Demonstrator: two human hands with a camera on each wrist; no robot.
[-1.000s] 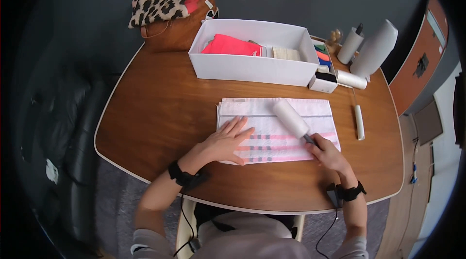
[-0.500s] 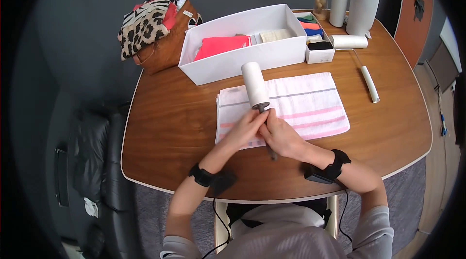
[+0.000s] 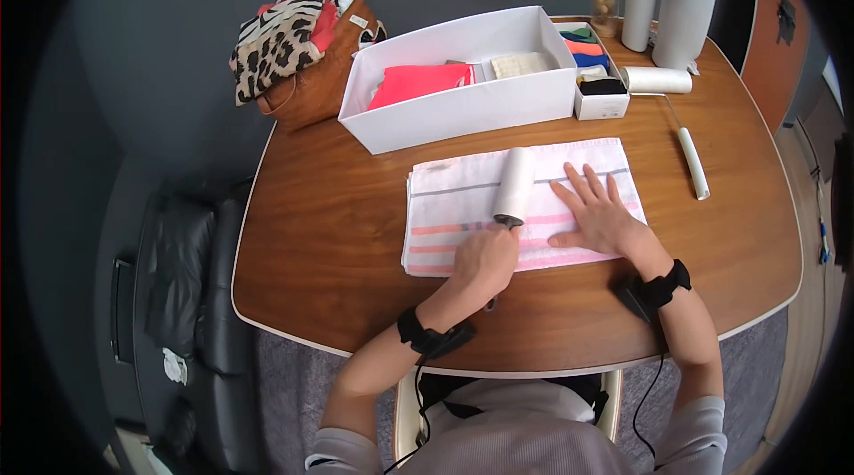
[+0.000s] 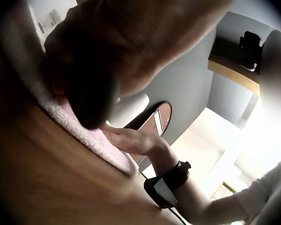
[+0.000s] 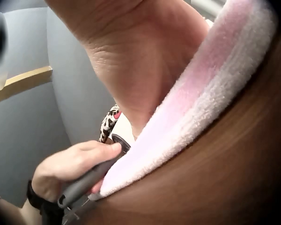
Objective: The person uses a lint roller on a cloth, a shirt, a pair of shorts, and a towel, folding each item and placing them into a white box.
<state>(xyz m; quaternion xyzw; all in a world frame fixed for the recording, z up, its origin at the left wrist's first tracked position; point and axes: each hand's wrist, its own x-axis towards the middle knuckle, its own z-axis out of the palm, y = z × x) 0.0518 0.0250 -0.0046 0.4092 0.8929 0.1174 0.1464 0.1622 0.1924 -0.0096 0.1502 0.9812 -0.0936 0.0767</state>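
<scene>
A folded white towel (image 3: pixel 454 181) with pink and grey stripes lies on the wooden table. My left hand (image 3: pixel 486 261) grips the dark handle of a white lint roller (image 3: pixel 515 183), whose cylinder rests on the middle of the towel. In the right wrist view the left hand (image 5: pixel 77 161) has its fingers curled round the grey handle (image 5: pixel 86 183). My right hand (image 3: pixel 605 219) lies flat with spread fingers on the towel's right part. The left wrist view shows the right hand (image 4: pixel 133 140) on the towel (image 4: pixel 91 140) beyond the handle's dark end.
Behind the towel stands a white box (image 3: pixel 463 110) with folded clothes, beside a smaller box (image 3: pixel 602 105) of rolled fabrics. A brown bag (image 3: pixel 325 84) with patterned cloth is at back left. Another roller (image 3: pixel 694 164), a white bottle (image 3: pixel 685 8) and a glass jar (image 3: pixel 605 12) are at right.
The roller went from my right hand to my left, meeting both hands in between, and came down onto the towel. My right hand moved right and spread flat on the towel.
</scene>
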